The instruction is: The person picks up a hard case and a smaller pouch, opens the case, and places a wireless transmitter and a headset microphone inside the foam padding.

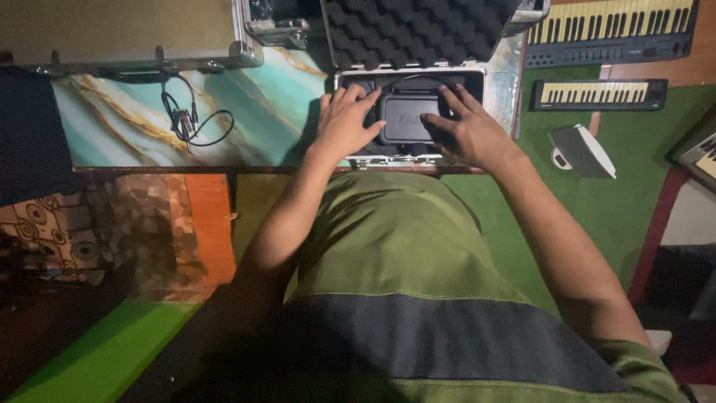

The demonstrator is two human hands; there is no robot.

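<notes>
Our left hand point(344, 119) and right hand point(468, 128) rest open-fingered at nine and three o'clock on the rigid black device point(406, 118), which sits in its foam-lined case point(418, 76) on the worktop point(246, 112); it looks dense, best gripped by its sides.

A music room — keyboards point(611, 30) on green carpet point(597, 201), a foam-lined flight case point(410, 30).

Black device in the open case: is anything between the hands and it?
Nothing visible. The left hand and right hand both already rest on the black device, one at each side, as it sits in the open case under the foam-lined lid.
</notes>
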